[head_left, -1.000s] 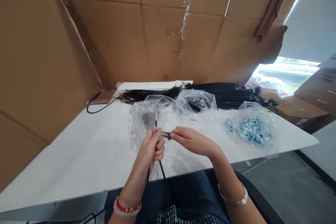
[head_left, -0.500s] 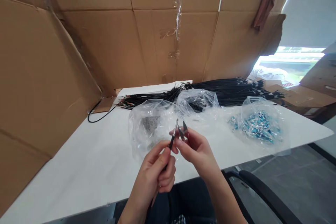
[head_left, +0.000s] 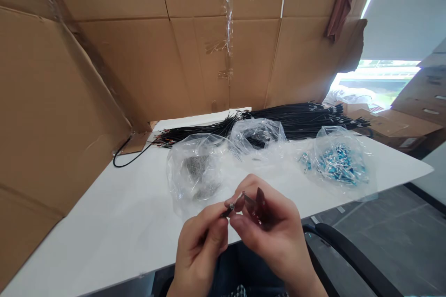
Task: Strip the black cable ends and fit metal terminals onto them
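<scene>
Above the table's front edge, my left hand (head_left: 200, 246) pinches a black cable (head_left: 226, 212) between thumb and fingertips. Bare, silvery strands show at the cable's end, which points up and to the right. My right hand (head_left: 278, 227) is closed around small snips (head_left: 259, 204) with pointed blades and a dark red part in the palm. One blade tip lies close to the bare strands; whether it touches them I cannot tell. My right thumb and a fingertip meet near the cable end. Most of the cable is hidden by my left hand.
On the white table (head_left: 114, 222) lie a clear bag (head_left: 174, 181) of fine grey pieces, another clear bag (head_left: 275, 132), and a bag of blue-and-silver connectors (head_left: 339, 164). Black cable bundles (head_left: 292, 120) lie behind them. Cardboard walls (head_left: 132, 65) enclose the back and left. A chair armrest (head_left: 351, 260) is right.
Both hands have come down and closer to me, and the cable end has tipped from nearly upright toward the right. The snips' blades have moved with it. The view has shifted slightly.
</scene>
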The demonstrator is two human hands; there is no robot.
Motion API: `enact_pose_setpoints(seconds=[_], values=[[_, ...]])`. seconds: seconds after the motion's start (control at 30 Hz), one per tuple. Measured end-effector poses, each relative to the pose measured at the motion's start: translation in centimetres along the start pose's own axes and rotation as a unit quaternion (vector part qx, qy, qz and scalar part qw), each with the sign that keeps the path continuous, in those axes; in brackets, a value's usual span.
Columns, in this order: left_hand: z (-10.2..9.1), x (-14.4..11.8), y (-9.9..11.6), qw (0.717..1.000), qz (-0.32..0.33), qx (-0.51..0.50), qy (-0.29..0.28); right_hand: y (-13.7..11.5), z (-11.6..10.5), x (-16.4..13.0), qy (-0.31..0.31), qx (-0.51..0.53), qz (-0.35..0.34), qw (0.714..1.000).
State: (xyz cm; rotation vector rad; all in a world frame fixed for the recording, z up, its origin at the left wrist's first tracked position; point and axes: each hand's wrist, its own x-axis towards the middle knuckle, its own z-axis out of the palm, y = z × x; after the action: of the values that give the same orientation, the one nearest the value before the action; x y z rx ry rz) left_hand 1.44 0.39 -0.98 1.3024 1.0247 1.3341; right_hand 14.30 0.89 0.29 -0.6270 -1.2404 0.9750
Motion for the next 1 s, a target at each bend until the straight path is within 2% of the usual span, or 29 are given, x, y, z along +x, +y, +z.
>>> enact_pose_setpoints(seconds=[0.13, 0.23, 0.37, 0.47, 0.6, 0.73, 0.87, 1.0], values=[[0.2, -0.1, -0.3, 0.996, 0.057, 0.048, 0.055, -0.3, 0.2, -0.3, 0.015, -0.038, -0.021, 0.999], [0.1, -0.1, -0.4, 0.995, 0.059, 0.061, 0.048, -0.3, 0.2, -0.3, 0.017, -0.062, -0.028, 0.998], [-0.3, -0.1, -0.2, 1.0, 0.002, 0.005, 0.003, -0.4, 0.0, -0.1, 0.014, -0.064, -0.025, 0.998], [-0.7, 0.2, -0.5, 0.99, -0.049, -0.097, -0.085, -0.5, -0.2, 0.1, 0.005, -0.051, -0.018, 0.999], [-1.3, 0.9, -1.2, 0.943, -0.044, -0.224, -0.241, -0.5, -0.4, 0.2, -0.01, -0.031, 0.001, 0.999], [-1.7, 1.4, -1.8, 0.885, -0.084, -0.308, -0.34, -0.5, -0.5, 0.2, -0.023, -0.003, 0.02, 1.0], [-1.7, 1.3, -2.3, 0.834, -0.133, -0.377, -0.38, -0.2, -0.7, 0.3, -0.045, 0.018, 0.041, 0.998], [-1.5, 1.2, -2.7, 0.818, -0.144, -0.404, -0.383, 0.2, -0.8, 0.5, -0.059, 0.044, 0.064, 0.995]])
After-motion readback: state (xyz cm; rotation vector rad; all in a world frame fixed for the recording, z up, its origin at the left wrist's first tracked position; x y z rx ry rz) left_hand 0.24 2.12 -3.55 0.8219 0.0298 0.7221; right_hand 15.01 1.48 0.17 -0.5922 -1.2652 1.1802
